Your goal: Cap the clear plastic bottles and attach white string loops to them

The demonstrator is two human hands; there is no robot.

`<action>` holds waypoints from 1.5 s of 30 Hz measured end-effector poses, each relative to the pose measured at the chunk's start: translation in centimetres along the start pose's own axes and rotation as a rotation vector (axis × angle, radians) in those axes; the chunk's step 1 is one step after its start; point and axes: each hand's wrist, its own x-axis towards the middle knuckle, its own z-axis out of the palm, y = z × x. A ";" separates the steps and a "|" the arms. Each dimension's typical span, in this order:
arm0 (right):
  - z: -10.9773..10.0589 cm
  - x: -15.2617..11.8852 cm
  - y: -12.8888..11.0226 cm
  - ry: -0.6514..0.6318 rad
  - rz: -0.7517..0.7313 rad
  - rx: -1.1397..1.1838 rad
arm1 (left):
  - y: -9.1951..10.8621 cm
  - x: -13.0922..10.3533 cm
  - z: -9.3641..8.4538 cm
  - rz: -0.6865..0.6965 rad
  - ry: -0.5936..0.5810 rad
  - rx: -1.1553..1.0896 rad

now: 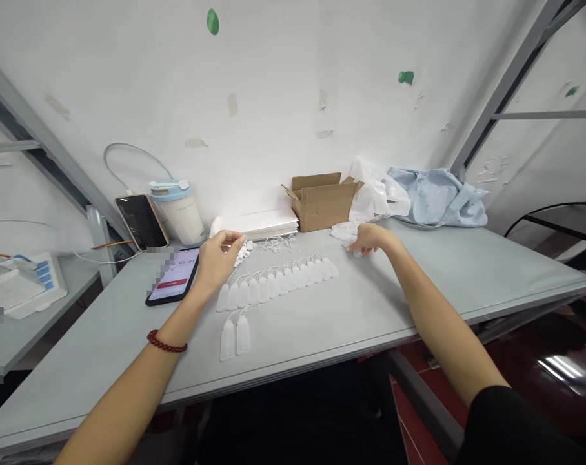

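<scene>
Over small white round pieces (pixel 246 250), my left hand (pixel 220 258) has its thumb and fingers drawn together; whatever is in the pinch is too small to name. My right hand (pixel 370 239) reaches down with curled fingers beside a pile of translucent white tags (pixel 344 230). A small pale piece shows under its fingertips, but I cannot tell if it is gripped. Between the hands lies a row of several white tags with string loops (pixel 278 283). Two more looped tags (pixel 235 337) lie side by side closer to the front edge. Loose white string loops (pixel 278 243) are heaped behind the row.
Left of the row are a phone lying flat (pixel 174 281), a propped phone (pixel 142 221) on a cable, and a lidded cup (pixel 179 213). At the back stand white stacked sheets (pixel 261 223), an open cardboard box (pixel 326 203), a plastic bag (pixel 375 194) and blue cloth (pixel 438 197).
</scene>
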 end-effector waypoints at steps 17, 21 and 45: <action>4.0 -3.0 -5.9 0.486 -0.805 0.425 | 2.5 -1.3 0.8 -0.155 -0.190 -0.353; 6.7 -5.6 -8.6 0.424 -1.086 0.438 | 3.2 -1.9 1.2 -0.156 -0.256 -0.424; 9.2 -7.6 -10.0 0.553 -1.228 0.535 | 4.9 -2.5 0.8 -0.072 -0.425 -0.361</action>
